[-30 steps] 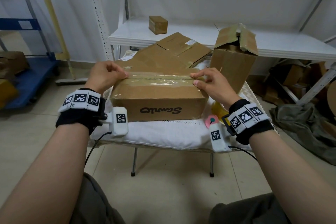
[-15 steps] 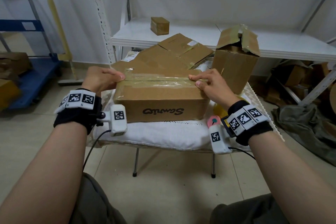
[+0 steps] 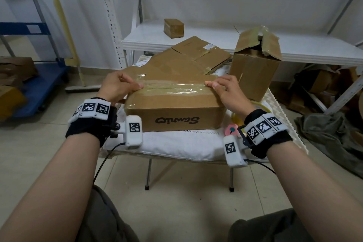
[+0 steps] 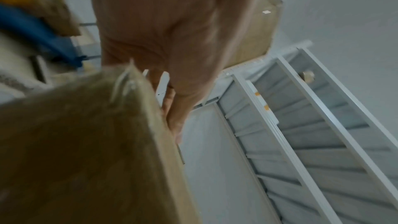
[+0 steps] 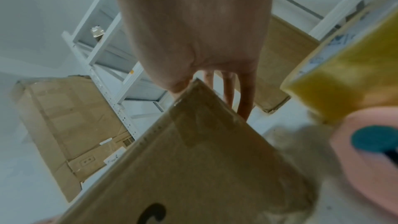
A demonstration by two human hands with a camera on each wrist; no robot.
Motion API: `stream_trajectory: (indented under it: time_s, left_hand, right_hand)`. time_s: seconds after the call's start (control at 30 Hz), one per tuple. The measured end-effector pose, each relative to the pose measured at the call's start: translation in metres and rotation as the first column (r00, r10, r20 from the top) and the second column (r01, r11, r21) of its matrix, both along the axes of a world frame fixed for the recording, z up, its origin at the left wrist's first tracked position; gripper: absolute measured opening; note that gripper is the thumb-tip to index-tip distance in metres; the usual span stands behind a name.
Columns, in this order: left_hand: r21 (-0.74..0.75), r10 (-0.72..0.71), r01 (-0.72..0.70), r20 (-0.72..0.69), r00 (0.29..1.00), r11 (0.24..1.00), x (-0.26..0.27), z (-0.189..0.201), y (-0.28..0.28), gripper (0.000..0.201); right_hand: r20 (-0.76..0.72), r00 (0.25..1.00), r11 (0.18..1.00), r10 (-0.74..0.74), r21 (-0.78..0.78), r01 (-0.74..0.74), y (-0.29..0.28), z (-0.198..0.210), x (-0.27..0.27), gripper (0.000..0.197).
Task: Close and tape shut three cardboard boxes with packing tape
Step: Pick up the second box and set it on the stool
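A brown cardboard box point(image 3: 172, 108) with dark upside-down lettering sits closed on the white padded table point(image 3: 176, 146). A strip of clear tape point(image 3: 172, 87) runs along its top seam. My left hand point(image 3: 121, 88) is at the box's left end, thumb tip on the tape; in the left wrist view its fingers point(image 4: 172, 118) lie straight down the box's end face. My right hand point(image 3: 224, 89) is at the right end, thumb on the tape, and its fingers point(image 5: 228, 89) reach straight over the box point(image 5: 193, 159) edge. A yellow tape roll point(image 5: 344, 81) lies just right of the box.
A tall box point(image 3: 255, 68) with raised flaps stands at the table's back right. Another box point(image 3: 188, 59) lies behind the taped one. A small box point(image 3: 174, 28) is on the white shelf point(image 3: 304, 47). A pink round object point(image 3: 230, 129) lies by my right wrist. Blue cart point(image 3: 39, 84) at left.
My left thumb has come up onto the tape at the box's left end. The right hand stays at the right end. The box has not moved.
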State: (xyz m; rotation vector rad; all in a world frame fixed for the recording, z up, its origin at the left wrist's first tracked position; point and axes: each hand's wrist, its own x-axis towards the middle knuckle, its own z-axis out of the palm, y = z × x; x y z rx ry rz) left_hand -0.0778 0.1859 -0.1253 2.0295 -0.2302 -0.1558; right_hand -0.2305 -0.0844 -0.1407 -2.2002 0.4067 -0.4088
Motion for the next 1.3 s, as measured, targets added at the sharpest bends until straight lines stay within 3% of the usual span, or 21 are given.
stream_trajectory:
  time_s: [0.1,0.2,0.3,0.37,0.43,0.53,0.7,0.87,0.93,1.0,1.1,1.3]
  left_hand:
    - [0.06,-0.016,0.026,-0.165,0.986,0.998,-0.002,0.002,0.005,0.039]
    - [0.14,-0.105,0.172,-0.391,0.915,0.975,-0.002,-0.003,0.012,0.063]
    - [0.119,-0.119,0.192,-0.453,0.884,0.974,0.005,-0.01,0.016,0.091]
    - [0.072,-0.153,0.212,-0.478,0.865,0.975,0.012,-0.017,0.018,0.108]
    - [0.022,-0.171,0.212,-0.511,0.843,0.977,0.014,-0.019,0.019,0.12]
    - [-0.071,-0.228,0.224,-0.512,0.828,0.972,0.009,-0.01,0.017,0.115]
    - [-0.191,-0.278,0.211,-0.47,0.838,0.959,0.007,0.007,0.02,0.1]
    - [-0.363,-0.311,0.165,-0.392,0.866,0.917,-0.003,0.016,0.013,0.051]
    - [-0.443,-0.285,0.102,-0.369,0.885,0.89,-0.002,0.017,0.015,0.042]
    - [-0.51,-0.19,-0.023,-0.361,0.913,0.86,0.002,0.016,0.018,0.054]
    - [-0.581,-0.024,-0.281,-0.461,0.887,0.764,0.003,0.008,0.015,0.074]
    - [-0.693,-0.056,-0.356,-0.496,0.866,0.627,-0.008,0.003,-0.003,0.089]
  right_hand:
    - [0.009,0.998,0.987,-0.063,0.147,0.061,0.0,-0.003,0.003,0.027]
    - [-0.033,0.992,0.94,-0.12,0.317,0.124,-0.008,-0.006,0.008,0.064]
    - [-0.221,0.97,0.901,-0.098,0.394,0.181,-0.016,-0.01,0.011,0.079]
    - [-0.296,0.954,0.897,-0.037,0.411,0.162,-0.017,-0.014,0.012,0.077]
    - [-0.264,0.964,0.891,0.025,0.444,0.098,-0.014,-0.013,0.011,0.059]
    - [-0.178,0.98,0.856,0.094,0.517,0.012,-0.015,-0.005,0.005,0.045]
    - [-0.101,0.99,0.776,0.094,0.631,-0.009,-0.02,0.005,-0.006,0.04]
    - [-0.085,0.991,0.694,0.108,0.72,-0.013,-0.019,0.007,-0.009,0.061]
    - [-0.073,0.994,0.642,0.078,0.766,0.005,-0.019,0.005,-0.007,0.061]
    - [-0.056,0.997,0.605,0.05,0.796,0.015,-0.019,0.006,-0.005,0.051]
    - [-0.059,0.998,0.599,0.038,0.8,0.024,-0.019,0.005,-0.004,0.041]
    - [-0.093,0.992,0.569,0.084,0.822,0.028,-0.005,0.009,-0.003,0.056]
